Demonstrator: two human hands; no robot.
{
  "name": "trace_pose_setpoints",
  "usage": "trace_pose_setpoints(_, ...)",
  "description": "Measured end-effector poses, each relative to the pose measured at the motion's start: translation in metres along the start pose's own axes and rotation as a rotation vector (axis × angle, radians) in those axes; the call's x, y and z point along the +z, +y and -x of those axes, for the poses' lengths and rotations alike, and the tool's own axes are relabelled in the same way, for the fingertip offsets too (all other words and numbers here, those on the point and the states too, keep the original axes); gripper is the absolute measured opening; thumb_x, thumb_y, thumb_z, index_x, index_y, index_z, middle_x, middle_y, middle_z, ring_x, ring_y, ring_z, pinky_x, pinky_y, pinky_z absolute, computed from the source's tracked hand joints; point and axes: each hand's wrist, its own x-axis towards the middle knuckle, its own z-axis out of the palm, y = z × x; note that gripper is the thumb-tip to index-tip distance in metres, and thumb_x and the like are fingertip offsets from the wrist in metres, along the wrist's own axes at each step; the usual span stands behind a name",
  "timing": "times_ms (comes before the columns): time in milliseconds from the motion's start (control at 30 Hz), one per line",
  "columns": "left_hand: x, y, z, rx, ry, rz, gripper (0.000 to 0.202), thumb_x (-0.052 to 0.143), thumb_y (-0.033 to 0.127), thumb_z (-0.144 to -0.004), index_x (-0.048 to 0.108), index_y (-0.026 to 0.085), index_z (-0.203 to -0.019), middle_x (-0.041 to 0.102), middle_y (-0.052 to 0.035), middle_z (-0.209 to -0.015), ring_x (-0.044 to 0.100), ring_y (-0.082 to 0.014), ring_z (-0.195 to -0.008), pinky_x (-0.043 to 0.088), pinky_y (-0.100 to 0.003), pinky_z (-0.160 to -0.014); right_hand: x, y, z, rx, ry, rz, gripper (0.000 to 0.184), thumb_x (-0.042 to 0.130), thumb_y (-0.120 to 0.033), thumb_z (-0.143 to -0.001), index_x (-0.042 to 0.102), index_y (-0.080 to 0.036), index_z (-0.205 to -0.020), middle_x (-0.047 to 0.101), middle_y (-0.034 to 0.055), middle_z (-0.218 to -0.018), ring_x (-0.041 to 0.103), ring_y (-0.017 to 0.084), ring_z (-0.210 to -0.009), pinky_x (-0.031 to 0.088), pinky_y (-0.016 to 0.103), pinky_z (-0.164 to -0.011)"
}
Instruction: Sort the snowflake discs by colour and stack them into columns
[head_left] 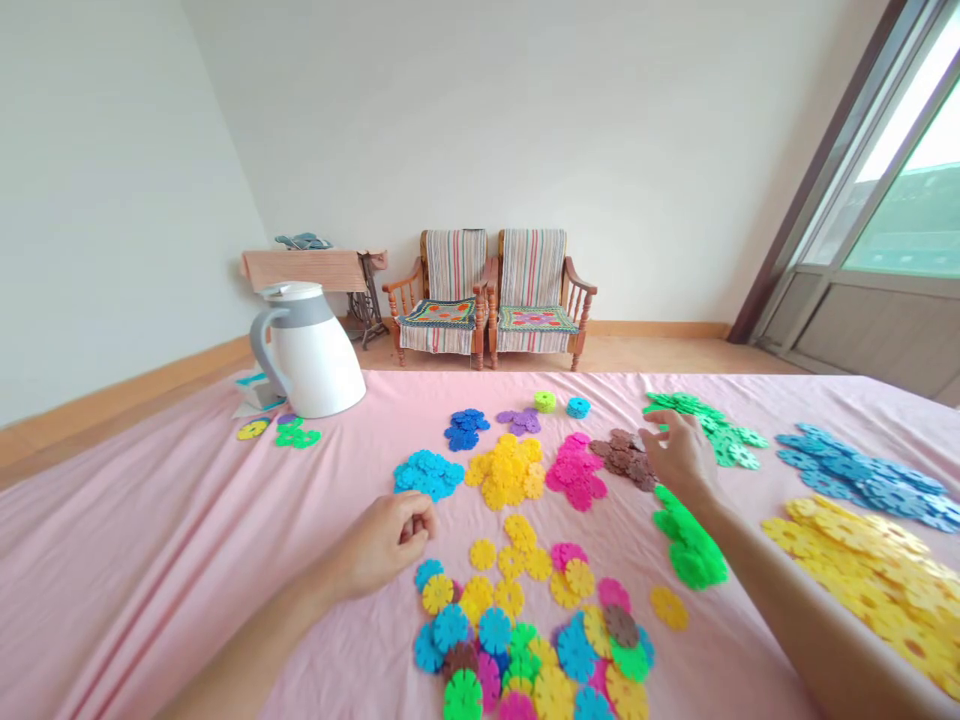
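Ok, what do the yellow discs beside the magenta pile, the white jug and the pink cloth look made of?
Yellow discs: probably plastic, smooth; thin, with uniform, cleanly notched rims.
White jug: smooth shell, plastic or coated metal; the even surface leaves that open.
Pink cloth: fabric, matte; it lies in soft creases, fibre unclear.

A tapered white jug (319,365) with a grey handle (259,342) is standing at left; two brown wooden armchairs (491,280) are wearing striped cloth covers (531,265).
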Motion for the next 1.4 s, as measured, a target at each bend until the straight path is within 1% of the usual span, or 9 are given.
trace_pose_setpoints(67, 0.000, 0.001, 0.001, 0.001, -0.002, 0.001, 0.015, 0.044, 0.014, -0.072, 0.059, 0.015, -0.074, 0.053, 0.0023, -0.067, 0.046, -0.0102, -0.056, 0.035, -0.019, -0.051, 0.001, -0.016, 0.008, -0.064, -0.085, -0.016, 0.022, 0.047, -0.030, -0.075, 0.060, -0.016, -0.087, 0.063, 0.0084, -0.081, 0.059, 0.020, -0.067, 0.041, 0.032, -0.064)
trace_pose_setpoints(200, 0.000, 0.001, 0.001, 0.007, -0.006, 0.007, 0.015, 0.044, 0.015, -0.073, 0.059, 0.015, -0.074, 0.053, 0.0020, -0.067, 0.047, -0.0104, -0.056, 0.036, -0.019, -0.052, 0.000, -0.061, 0.036, -0.315, -0.456, -0.113, 0.012, 0.052, -0.023, -0.075, 0.064, -0.019, -0.071, 0.062, -0.0008, -0.062, 0.058, 0.014, -0.060, 0.042, 0.024, -0.058)
trace_pose_setpoints(300, 0.000, 0.000, 0.000, 0.010, -0.007, 0.001, 0.016, 0.043, 0.015, -0.073, 0.059, 0.015, -0.075, 0.054, 0.0018, -0.067, 0.048, -0.0107, -0.057, 0.036, -0.019, -0.052, -0.003, -0.089, 0.064, -0.453, -0.666, -0.170, 0.010, 0.059, -0.017, -0.070, 0.066, -0.020, -0.077, 0.066, -0.0017, -0.071, 0.059, 0.012, -0.065, 0.044, 0.021, -0.059)
trace_pose_setpoints(367, 0.000, 0.000, 0.001, 0.012, -0.007, -0.004, 0.017, 0.043, 0.014, -0.072, 0.060, 0.015, -0.075, 0.054, 0.0017, -0.067, 0.048, -0.0108, -0.057, 0.036, -0.020, -0.052, -0.003, -0.099, 0.079, -0.528, -0.774, -0.181, 0.022, 0.062, -0.015, -0.070, 0.067, -0.019, -0.091, 0.066, 0.0028, -0.086, 0.060, 0.014, -0.074, 0.046, 0.023, -0.066)
trace_pose_setpoints(567, -0.001, 0.002, 0.000, 0.009, -0.007, -0.006, 0.016, 0.044, 0.014, -0.072, 0.060, 0.015, -0.074, 0.055, 0.0013, -0.068, 0.048, -0.0107, -0.057, 0.036, -0.019, -0.052, 0.010, -0.103, 0.097, -0.604, -0.757, -0.125, 0.023, 0.061, -0.018, -0.075, 0.065, -0.017, -0.097, 0.061, 0.0080, -0.094, 0.056, 0.020, -0.088, 0.044, 0.031, -0.078)
trace_pose_setpoints(900, 0.000, 0.000, 0.001, 0.016, -0.001, -0.006, 0.016, 0.043, 0.015, -0.072, 0.059, 0.016, -0.074, 0.055, 0.0011, -0.068, 0.048, -0.0107, -0.056, 0.036, -0.019, -0.052, 0.022, -0.104, 0.093, -0.529, -0.691, -0.107, 0.016, 0.052, -0.007, -0.075, 0.061, -0.016, -0.067, 0.060, 0.0028, -0.071, 0.056, 0.014, -0.067, 0.039, 0.023, -0.061)
trace_pose_setpoints(1100, -0.001, 0.001, 0.001, 0.006, -0.008, -0.016, 0.017, 0.042, 0.014, -0.071, 0.059, 0.016, -0.075, 0.055, 0.0009, -0.068, 0.048, -0.0108, -0.057, 0.036, -0.019, -0.052, 0.016, -0.105, 0.079, -0.413, -0.569, -0.086, 0.022, 0.043, -0.013, -0.082, 0.061, -0.016, -0.094, 0.064, 0.0069, -0.092, 0.059, 0.014, -0.075, 0.042, 0.025, -0.066)
trace_pose_setpoints(1233, 0.000, 0.001, 0.000, 0.013, -0.006, -0.009, 0.017, 0.042, 0.014, -0.071, 0.059, 0.016, -0.074, 0.055, 0.0008, -0.069, 0.048, -0.0110, -0.057, 0.036, -0.019, -0.052, -0.008, -0.095, 0.071, -0.481, -0.754, -0.019, 0.012, 0.052, -0.011, -0.072, 0.061, -0.018, -0.070, 0.062, 0.0009, -0.067, 0.055, 0.013, -0.061, 0.037, 0.023, -0.055)
trace_pose_setpoints(1400, 0.000, 0.000, 0.000, 0.009, 0.000, -0.011, 0.016, 0.043, 0.014, -0.072, 0.058, 0.016, -0.073, 0.054, 0.0012, -0.068, 0.048, -0.0110, -0.057, 0.035, -0.019, -0.052, -0.022, -0.079, 0.067, -0.537, -0.968, 0.050, 0.025, 0.055, -0.003, -0.061, 0.061, -0.020, -0.078, 0.064, 0.0009, -0.079, 0.056, 0.014, -0.070, 0.038, 0.022, -0.058)
